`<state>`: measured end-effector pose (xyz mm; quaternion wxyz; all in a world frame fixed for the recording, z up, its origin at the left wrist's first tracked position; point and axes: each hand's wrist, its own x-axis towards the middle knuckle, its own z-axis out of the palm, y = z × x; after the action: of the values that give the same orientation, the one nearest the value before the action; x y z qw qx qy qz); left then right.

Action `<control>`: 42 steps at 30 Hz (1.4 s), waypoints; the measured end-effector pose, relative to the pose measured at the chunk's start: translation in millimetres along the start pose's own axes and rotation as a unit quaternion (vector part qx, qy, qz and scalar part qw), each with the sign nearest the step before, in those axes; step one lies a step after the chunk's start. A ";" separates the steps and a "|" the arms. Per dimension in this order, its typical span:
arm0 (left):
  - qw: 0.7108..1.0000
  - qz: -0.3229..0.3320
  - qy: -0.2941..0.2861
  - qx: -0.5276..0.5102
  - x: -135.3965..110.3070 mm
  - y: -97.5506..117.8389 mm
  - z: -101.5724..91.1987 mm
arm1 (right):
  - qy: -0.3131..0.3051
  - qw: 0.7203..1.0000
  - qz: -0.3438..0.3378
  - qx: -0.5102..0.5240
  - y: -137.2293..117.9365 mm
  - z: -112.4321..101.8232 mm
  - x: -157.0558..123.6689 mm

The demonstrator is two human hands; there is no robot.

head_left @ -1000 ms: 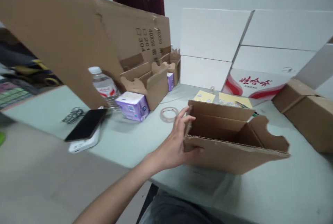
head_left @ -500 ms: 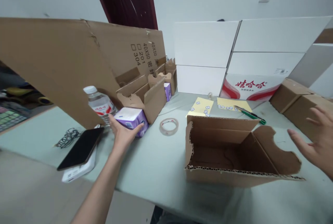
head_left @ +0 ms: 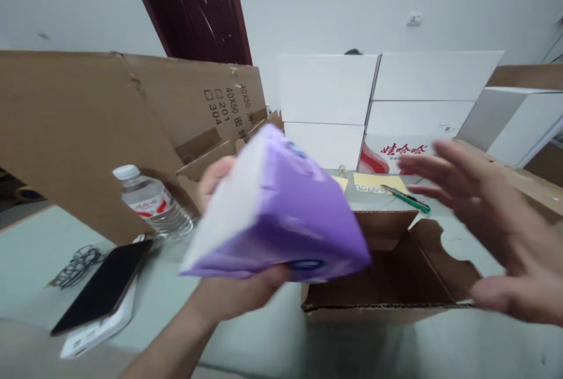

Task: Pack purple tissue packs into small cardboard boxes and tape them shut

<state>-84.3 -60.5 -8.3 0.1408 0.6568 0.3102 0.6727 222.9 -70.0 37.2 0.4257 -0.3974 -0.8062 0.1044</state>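
You're holding a purple-and-white packet (head_left: 275,212) in your left hand (head_left: 233,297), fingers and thumb closed around it from below and behind. It's a blocky shape with a smooth wrapper, tilted, white face to the left, print too blurred to read. It sits up close to the camera, just left of and above the open cardboard box (head_left: 387,220). Your right hand (head_left: 497,232) is open, fingers spread, gripping nothing, above the box's right side. The box is corrugated brown board with a ragged notched flap. Left of the box on the pale table (head_left: 26,250): a clear plastic water bottle (head_left: 149,200), a black phone (head_left: 101,288) resting on a white device (head_left: 94,329), and a tangled black cable (head_left: 79,264). Behind the box: a yellow sheet (head_left: 378,182) and a green-handled tool (head_left: 407,201).
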 end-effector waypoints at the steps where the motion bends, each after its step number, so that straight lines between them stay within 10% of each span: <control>1: 0.999 0.032 -0.032 -0.030 8.0 6.4 18.7 | -0.063 0.998 -0.014 0.007 -9.9 5.9 9.7; 6: 0.982 -0.019 -0.174 -0.072 11.2 15.5 47.5 | -0.098 0.994 -0.025 -0.035 -15.8 13.9 24.9; 12: 0.987 0.148 0.026 -0.060 -40.8 -12.6 14.8 | -0.131 0.983 0.001 -0.127 7.0 -2.6 -20.8; 17: 0.981 0.185 -0.053 0.009 -92.7 -30.0 27.6 | -0.231 0.962 -0.013 -0.147 17.2 -8.8 -33.8; 20: 0.989 0.112 -0.101 0.015 -105.3 -36.4 34.7 | -0.156 0.978 0.064 -0.126 31.8 -19.7 -36.1; 26: 0.977 0.103 -0.177 0.055 -93.1 -39.3 36.3 | -0.093 0.944 0.288 0.128 100.0 -16.4 -59.6; 34: 0.977 0.021 -0.144 0.153 -96.1 -44.4 40.9 | -0.028 0.853 0.318 0.412 117.6 38.7 -75.3; 39: 0.981 -0.009 -0.185 0.066 -94.1 -45.5 34.4 | -0.018 0.844 0.312 0.436 118.3 41.5 -72.1; 42: 0.962 0.082 -0.260 -0.019 -92.0 -41.0 28.4 | -0.034 0.860 0.311 0.402 120.8 38.9 -70.1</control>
<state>-56.7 -77.3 -107.8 0.1730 0.8296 0.1951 0.4938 282.2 -34.5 -90.2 0.4660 -0.4179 -0.5425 0.5602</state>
